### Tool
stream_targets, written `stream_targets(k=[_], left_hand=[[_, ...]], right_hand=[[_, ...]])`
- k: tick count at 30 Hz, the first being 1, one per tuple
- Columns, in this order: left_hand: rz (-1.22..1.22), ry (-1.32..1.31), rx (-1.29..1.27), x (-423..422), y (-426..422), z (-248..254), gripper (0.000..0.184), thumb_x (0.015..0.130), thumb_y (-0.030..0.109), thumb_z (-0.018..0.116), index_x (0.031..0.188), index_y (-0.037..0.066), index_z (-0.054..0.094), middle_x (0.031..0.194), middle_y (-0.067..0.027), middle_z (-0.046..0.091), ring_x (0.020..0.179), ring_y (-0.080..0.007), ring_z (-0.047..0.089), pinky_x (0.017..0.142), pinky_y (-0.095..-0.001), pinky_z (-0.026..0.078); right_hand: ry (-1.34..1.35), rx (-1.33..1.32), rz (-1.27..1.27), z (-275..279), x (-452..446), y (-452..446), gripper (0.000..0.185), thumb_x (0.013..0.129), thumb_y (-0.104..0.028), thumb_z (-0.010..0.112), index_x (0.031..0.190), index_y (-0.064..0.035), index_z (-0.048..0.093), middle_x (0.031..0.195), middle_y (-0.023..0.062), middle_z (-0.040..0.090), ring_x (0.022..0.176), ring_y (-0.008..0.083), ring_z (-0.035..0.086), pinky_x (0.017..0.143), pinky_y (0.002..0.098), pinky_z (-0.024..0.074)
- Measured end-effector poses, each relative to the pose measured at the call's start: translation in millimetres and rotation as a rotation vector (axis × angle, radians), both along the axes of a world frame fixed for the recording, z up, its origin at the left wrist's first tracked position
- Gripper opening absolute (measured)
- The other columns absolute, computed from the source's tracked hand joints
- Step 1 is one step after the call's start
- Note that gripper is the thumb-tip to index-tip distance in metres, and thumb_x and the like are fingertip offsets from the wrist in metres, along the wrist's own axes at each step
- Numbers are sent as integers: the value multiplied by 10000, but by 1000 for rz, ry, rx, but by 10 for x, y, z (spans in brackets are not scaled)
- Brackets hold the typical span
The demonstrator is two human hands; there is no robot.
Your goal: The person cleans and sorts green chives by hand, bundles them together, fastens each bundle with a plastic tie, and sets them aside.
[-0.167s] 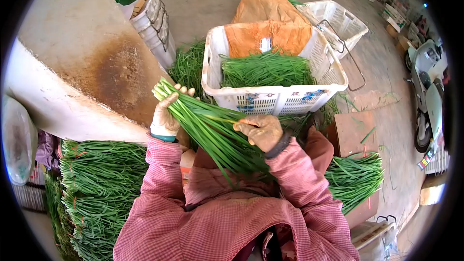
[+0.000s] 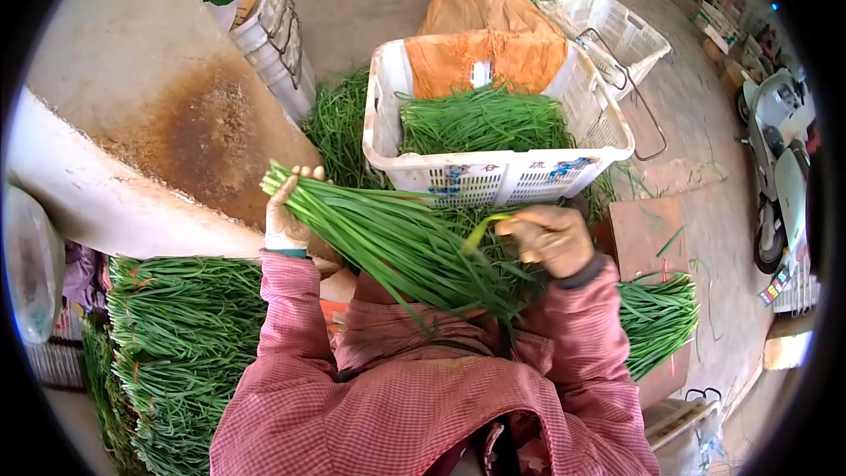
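Note:
My left hand [image 2: 287,213] is closed around a bunch of garlic chives [image 2: 379,227] near its pale stem ends. The leaves fan out to the right over my lap. To the right of the bunch, my right hand [image 2: 553,238] pinches a yellowed leaf [image 2: 480,234], slightly smeared by motion. Beyond my hands, a white plastic crate [image 2: 511,167] holds a heap of loose chives [image 2: 485,121].
Tied chive bundles [image 2: 189,335] are stacked at my left, beside a stained, pale slanted surface [image 2: 106,62]. Another bundle [image 2: 656,322] lies on a brown board [image 2: 648,238] at my right. A second white crate [image 2: 648,44] and a scooter [image 2: 780,167] stand farther off.
My right hand has moved right and slightly down, away from the bunch, drawing the yellowed leaf with it. My left hand has shifted slightly left with the bunch.

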State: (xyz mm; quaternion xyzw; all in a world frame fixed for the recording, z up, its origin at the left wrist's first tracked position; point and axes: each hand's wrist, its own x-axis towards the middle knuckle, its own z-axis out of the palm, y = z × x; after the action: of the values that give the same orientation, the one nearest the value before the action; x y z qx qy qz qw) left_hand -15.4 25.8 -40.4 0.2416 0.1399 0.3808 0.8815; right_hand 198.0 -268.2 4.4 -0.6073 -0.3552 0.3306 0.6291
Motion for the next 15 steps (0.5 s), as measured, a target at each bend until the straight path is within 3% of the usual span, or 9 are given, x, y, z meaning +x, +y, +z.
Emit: stream_targets(k=[1, 2, 3, 4, 6, 7, 9, 11, 15], left_hand=[[11, 12, -46, -85, 33, -24, 163, 769, 58, 525, 930, 34, 524, 926, -88, 565, 956, -259, 540, 891, -467, 391], [9, 15, -72, -98, 2, -95, 163, 769, 58, 525, 930, 34, 524, 926, -88, 565, 956, -259, 540, 891, -467, 391], [43, 10, -87, -87, -3, -152, 161, 773, 67, 521, 930, 33, 525, 935, -90, 564, 966, -261, 535, 891, -474, 387], [73, 9, -87, -86, 37, -170, 160, 778, 76, 516, 931, 31, 527, 943, -92, 563, 976, -263, 530, 891, -481, 383], [32, -18, -35, -103, 138, -208, 153, 786, 84, 506, 931, 37, 517, 927, -76, 557, 986, -254, 520, 901, -487, 368], [28, -8, -31, -137, 144, -222, 151, 788, 83, 504, 931, 38, 514, 925, -73, 555, 987, -251, 517, 903, -488, 365], [37, -2, -59, -161, 155, -245, 146, 793, 83, 503, 931, 36, 511, 929, -72, 551, 990, -249, 513, 905, -489, 363], [2, -22, -24, -176, 198, -278, 153, 798, 85, 497, 940, 31, 515, 938, -72, 555, 1003, -246, 507, 916, -475, 358], [62, 26, -61, -131, 91, -220, 148, 802, 87, 490, 934, 33, 530, 860, -62, 573, 949, -242, 532, 910, -445, 370]], right_hand=[[437, 203, 80, -171, 218, -108, 111, 786, -83, 582, 861, -15, 628, 775, 80, 627, 445, 63, 489, 386, 157, 385], [63, -53, -111, -203, 361, -246, 122, 794, -72, 562, 888, -25, 624, 791, 90, 628, 418, 77, 480, 368, 164, 368], [-17, -231, -237, -364, 591, -346, 150, 802, -41, 531, 928, -34, 611, 789, 87, 629, 452, 65, 490, 384, 160, 361], [-168, -182, -386, -1075, 962, -440, 294, 776, -50, 553, 1069, -38, 539, 787, 110, 623, 496, 128, 532, 413, 230, 404], [-995, -998, -712, -684, 565, -334, 476, 735, -64, 595, 1186, -73, 443, 780, 130, 612, 579, 223, 574, 509, 304, 461], [-751, -958, -586, -526, 386, -318, 647, 684, -53, 637, 1259, -116, 349, 838, 160, 605, 668, 297, 592, 596, 354, 484], [-645, -149, -530, -916, 133, -313, 339, 696, 28, 622, 1019, -67, 583, 843, 115, 623, 741, 156, 591, 659, 245, 482], [-388, -103, -391, -873, -170, -152, 159, 684, -14, 656, 835, -63, 643, 810, 100, 634, 777, 184, 610, 689, 264, 486], [-829, -245, -348, -720, -317, 44, 579, 691, -153, 659, 1199, -69, 393, 1123, 158, 499, 931, 290, 537, 785, 308, 449]])
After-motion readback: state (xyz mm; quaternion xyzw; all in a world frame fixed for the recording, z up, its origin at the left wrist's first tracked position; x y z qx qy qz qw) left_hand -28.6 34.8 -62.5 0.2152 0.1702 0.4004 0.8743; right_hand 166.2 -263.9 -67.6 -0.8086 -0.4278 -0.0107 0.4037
